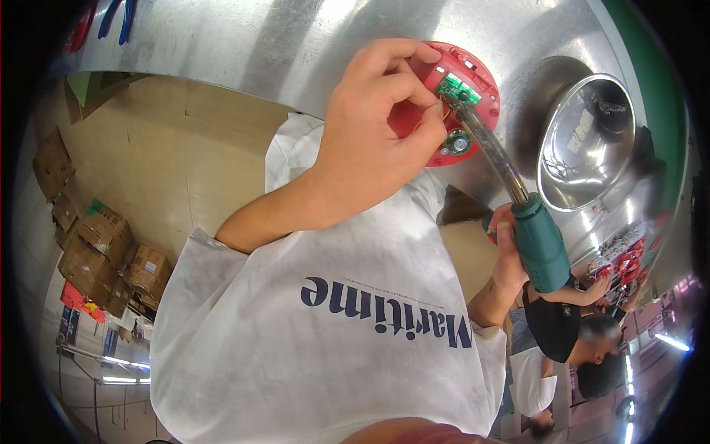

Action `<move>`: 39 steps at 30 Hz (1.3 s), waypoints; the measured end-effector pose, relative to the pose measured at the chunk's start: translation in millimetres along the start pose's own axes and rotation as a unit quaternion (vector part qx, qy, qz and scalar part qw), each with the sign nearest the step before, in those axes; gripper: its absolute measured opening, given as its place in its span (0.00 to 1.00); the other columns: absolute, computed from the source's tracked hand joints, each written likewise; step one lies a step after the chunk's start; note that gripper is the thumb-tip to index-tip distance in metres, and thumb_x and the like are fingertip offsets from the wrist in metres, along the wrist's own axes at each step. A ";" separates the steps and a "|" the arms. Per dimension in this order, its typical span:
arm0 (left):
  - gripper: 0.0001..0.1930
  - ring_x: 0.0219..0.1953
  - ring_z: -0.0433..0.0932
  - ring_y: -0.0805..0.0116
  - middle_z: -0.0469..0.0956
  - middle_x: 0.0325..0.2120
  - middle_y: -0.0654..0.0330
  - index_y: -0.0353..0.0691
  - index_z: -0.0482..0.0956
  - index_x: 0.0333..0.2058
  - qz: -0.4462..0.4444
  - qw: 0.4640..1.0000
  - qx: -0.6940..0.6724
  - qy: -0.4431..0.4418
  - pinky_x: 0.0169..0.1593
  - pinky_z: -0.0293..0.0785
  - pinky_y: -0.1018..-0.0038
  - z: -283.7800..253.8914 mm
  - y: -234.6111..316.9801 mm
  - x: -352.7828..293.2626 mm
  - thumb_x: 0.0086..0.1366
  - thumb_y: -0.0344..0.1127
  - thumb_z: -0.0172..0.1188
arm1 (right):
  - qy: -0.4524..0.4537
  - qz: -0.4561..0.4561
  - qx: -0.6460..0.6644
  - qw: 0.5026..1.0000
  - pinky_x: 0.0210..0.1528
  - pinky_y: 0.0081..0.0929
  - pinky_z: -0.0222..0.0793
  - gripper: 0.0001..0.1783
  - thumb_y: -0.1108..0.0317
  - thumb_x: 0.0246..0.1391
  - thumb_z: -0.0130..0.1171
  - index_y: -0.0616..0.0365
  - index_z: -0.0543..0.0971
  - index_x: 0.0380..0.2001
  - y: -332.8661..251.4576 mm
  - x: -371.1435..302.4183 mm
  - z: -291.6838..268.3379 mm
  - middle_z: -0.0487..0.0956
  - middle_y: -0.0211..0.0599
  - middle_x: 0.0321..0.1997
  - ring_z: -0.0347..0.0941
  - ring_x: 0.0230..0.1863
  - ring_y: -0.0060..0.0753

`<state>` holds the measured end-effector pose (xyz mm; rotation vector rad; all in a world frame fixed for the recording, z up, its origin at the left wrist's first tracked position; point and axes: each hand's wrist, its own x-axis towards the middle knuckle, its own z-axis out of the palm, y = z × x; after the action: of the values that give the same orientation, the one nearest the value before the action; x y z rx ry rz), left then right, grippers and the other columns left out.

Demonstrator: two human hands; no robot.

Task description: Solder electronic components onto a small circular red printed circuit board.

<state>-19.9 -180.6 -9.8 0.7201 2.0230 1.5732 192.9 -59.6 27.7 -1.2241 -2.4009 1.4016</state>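
Note:
A round red plastic housing (484, 78) lies on the metal table, with a small green circuit board (462, 89) in it and a round part on a second green piece (457, 142) below. My left hand (377, 122) reaches over the housing, thumb and forefinger pinched on a thin wire (444, 111) beside the board. My right hand (509, 255) is wrapped around the green handle of a soldering iron (540, 240). Its long metal barrel slants up to the left, and the end meets the board near my left fingertips. The exact contact point is too small to make out.
A shiny metal bowl (584, 148) stands right of the housing. Blue-handled pliers (122, 21) and a red-handled tool (81, 29) lie at the far left. Co-workers (551, 325) are at the right, near a pile of red parts (625, 263). Cardboard boxes (111, 251) are stacked at left.

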 end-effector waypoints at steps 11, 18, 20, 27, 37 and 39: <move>0.02 0.33 0.72 0.76 0.74 0.44 0.57 0.32 0.77 0.24 -0.003 1.000 0.000 -0.002 0.36 0.71 0.80 -0.3 0.8 1.1 0.51 0.20 0.61 | -0.016 0.026 0.355 0.935 0.26 0.26 0.66 0.30 0.66 0.43 0.55 0.71 0.66 0.51 11.1 -11.1 -3.8 0.67 0.44 0.34 0.66 0.26 0.36; 0.02 0.32 0.72 0.76 0.74 0.44 0.56 0.33 0.77 0.23 -0.002 1.000 0.015 -0.002 0.35 0.71 0.80 -1.8 3.1 1.9 0.51 0.20 0.60 | 0.014 0.027 0.413 0.910 0.25 0.25 0.65 0.26 0.65 0.41 0.56 0.68 0.66 0.45 23.8 -22.1 -0.9 0.65 0.47 0.35 0.65 0.25 0.36; 0.02 0.31 0.72 0.77 0.74 0.44 0.56 0.33 0.77 0.23 -0.004 1.000 0.021 -0.002 0.35 0.70 0.80 -1.4 4.1 2.4 0.51 0.20 0.60 | 0.027 0.025 0.428 0.903 0.24 0.25 0.65 0.25 0.65 0.41 0.55 0.67 0.66 0.43 26.0 -25.7 0.2 0.65 0.47 0.35 0.65 0.24 0.36; 0.03 0.29 0.72 0.76 0.76 0.40 0.56 0.34 0.77 0.22 0.003 0.996 0.084 -0.008 0.34 0.70 0.80 -4.8 9.1 7.6 0.49 0.22 0.61 | 0.079 0.027 0.453 0.888 0.23 0.24 0.63 0.23 0.65 0.41 0.55 0.66 0.65 0.40 32.9 -30.9 6.1 0.66 0.49 0.36 0.65 0.23 0.35; 0.25 0.35 0.76 0.60 0.74 0.37 0.53 0.38 0.72 0.45 0.086 0.960 0.262 -0.043 0.38 0.75 0.69 4.8 30.6 12.2 0.49 0.36 0.70 | 0.113 0.022 0.488 0.865 0.23 0.25 0.63 0.24 0.66 0.41 0.56 0.67 0.67 0.42 35.6 -33.3 3.7 0.68 0.49 0.35 0.66 0.23 0.35; 0.27 0.36 0.76 0.57 0.73 0.37 0.53 0.38 0.71 0.47 0.098 0.939 0.321 -0.069 0.39 0.75 0.67 9.1 38.1 16.6 0.49 0.38 0.70 | 0.158 0.025 0.503 0.850 0.23 0.26 0.63 0.24 0.66 0.42 0.56 0.67 0.67 0.42 32.3 -32.7 7.6 0.68 0.49 0.36 0.66 0.23 0.35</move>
<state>-22.0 -155.3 24.4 1.2627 2.4233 0.8906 230.4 -78.9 8.0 -1.0526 -1.0855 1.8722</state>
